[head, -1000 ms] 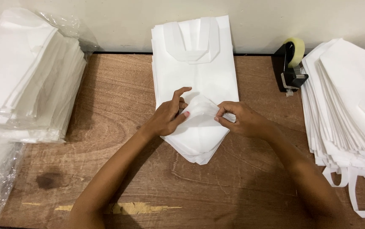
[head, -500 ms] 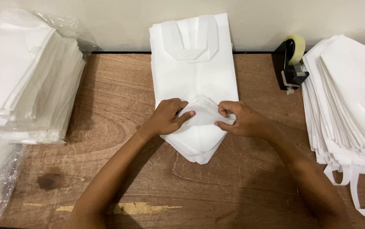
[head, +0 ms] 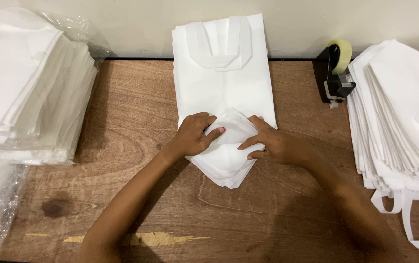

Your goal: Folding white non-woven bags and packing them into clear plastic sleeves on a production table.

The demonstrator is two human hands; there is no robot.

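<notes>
We have one view only, from a camera worn on the head, so no second view shares any part of the scene. It looks steeply down and forward over our forearms, which enter from the bottom edge. It sits close above the wooden table (head: 122, 146), with our left hand (head: 193, 136) and right hand (head: 273, 144) near the centre. Beyond the hands the view reaches the wall (head: 136, 24). Its side edges cut off what lies out to either side of the hands.

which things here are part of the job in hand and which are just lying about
In hand: white bag, its folded bottom end, left hand, right hand.
Lying about: tape dispenser, right bag stack, left wrapped stack, table.
</notes>
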